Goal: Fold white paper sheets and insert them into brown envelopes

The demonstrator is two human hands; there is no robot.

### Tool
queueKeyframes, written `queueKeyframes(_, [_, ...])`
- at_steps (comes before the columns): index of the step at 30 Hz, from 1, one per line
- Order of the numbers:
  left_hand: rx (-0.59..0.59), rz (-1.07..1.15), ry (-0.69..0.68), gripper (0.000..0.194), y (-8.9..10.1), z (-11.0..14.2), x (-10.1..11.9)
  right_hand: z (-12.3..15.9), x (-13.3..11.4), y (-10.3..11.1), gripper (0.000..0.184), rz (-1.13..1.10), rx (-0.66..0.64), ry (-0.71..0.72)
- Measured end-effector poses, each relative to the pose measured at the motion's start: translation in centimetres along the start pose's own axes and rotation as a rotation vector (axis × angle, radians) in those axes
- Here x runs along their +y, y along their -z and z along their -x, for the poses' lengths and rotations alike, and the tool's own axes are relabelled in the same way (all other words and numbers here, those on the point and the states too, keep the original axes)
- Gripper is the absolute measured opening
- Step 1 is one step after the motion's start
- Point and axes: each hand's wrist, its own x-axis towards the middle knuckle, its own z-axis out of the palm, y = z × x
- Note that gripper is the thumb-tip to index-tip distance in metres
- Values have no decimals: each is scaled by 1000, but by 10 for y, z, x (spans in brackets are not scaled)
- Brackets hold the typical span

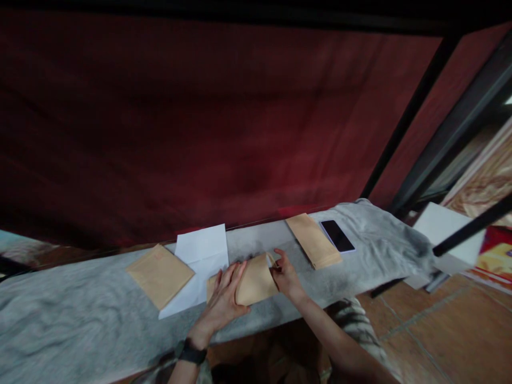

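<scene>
Person's L hand (226,298) is lying flat, fingers spread, on a brown env. (256,285) near the worktop's (272,316) front edge, mid-length; R hand's (286,274) fingers are resting bent at its gaping R end, grip unclear. Env. could be tearing if R is tugging while L is pressing; white sheet (208,250), poss. under env.'s L end, might be dragging along. Front edge is leaving little slack; grey cloth (72,304) is stretching toward worktop's L end; to R, another env. (314,242) is bounding the gap.

Matt paper envelope (258,282), plush-looking cloth (80,314) (phone (338,236) smooth, glossy)
</scene>
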Motion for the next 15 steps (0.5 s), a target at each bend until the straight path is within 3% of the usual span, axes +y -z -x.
queueKeyframes(5, [29, -52, -43, 114, 2, 3, 1, 3, -14, 4, 22, -140, -95, -112])
queueKeyframes(8, [101, -33, -77, 109, 10, 5, 7, 7, -24, 15, 17, -225, -103, -152])
queueKeyframes(11, [343, 73, 7, 86, 20, 3, 19, 8, -30, 27, 22, -325, -23, -161])
queueKeyframes(13, [550, 211, 159, 72, 21, 0, 28, 8, -30, 32, 25, -361, 40, -149])
queueKeyframes(15, [656, 437, 321, 66, 13, -6, 37, 9, -27, 31, 26, -347, 76, -122])
